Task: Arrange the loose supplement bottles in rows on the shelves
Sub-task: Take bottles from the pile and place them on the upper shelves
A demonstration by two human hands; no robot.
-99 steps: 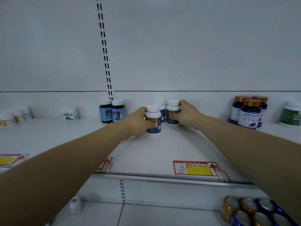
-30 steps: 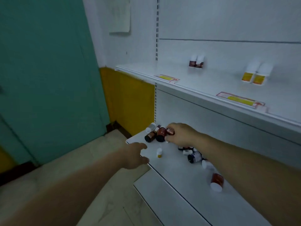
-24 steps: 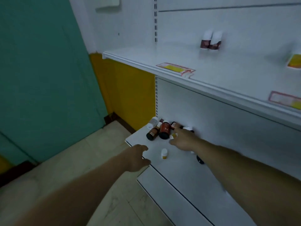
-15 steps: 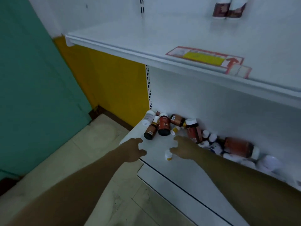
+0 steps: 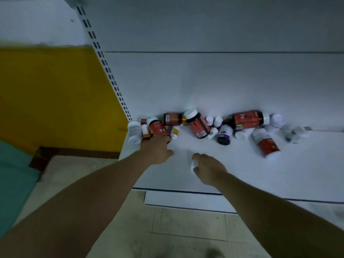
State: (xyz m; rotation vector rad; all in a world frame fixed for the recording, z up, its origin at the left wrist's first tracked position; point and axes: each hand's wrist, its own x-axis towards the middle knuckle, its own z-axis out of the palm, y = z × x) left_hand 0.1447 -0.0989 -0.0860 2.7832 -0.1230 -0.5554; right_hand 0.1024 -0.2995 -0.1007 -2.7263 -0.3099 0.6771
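You face a white shelf [image 5: 242, 174]. Fe bottle [image 5: 158, 129]: red label, white lettering. White bottle [image 5: 134, 132]: white throughout. Purple-labelled bottle [image 5: 224, 134]: dark body. Wall [image 5: 55, 90] yellow, door [image 5: 13, 179] teal, floor tiles [image 5: 186, 229] beige, dark-speckled.

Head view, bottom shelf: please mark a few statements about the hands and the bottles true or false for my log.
1. The heap of bottles lies loose on the shelf, against its back panel. True.
2. The right hand is empty. False: its fingers curl round a small white bottle.
3. The left hand reaches the red bottle at the heap's left end. True.
4. The purple bottle stands upright in a row. False: it lies tipped over among the others.
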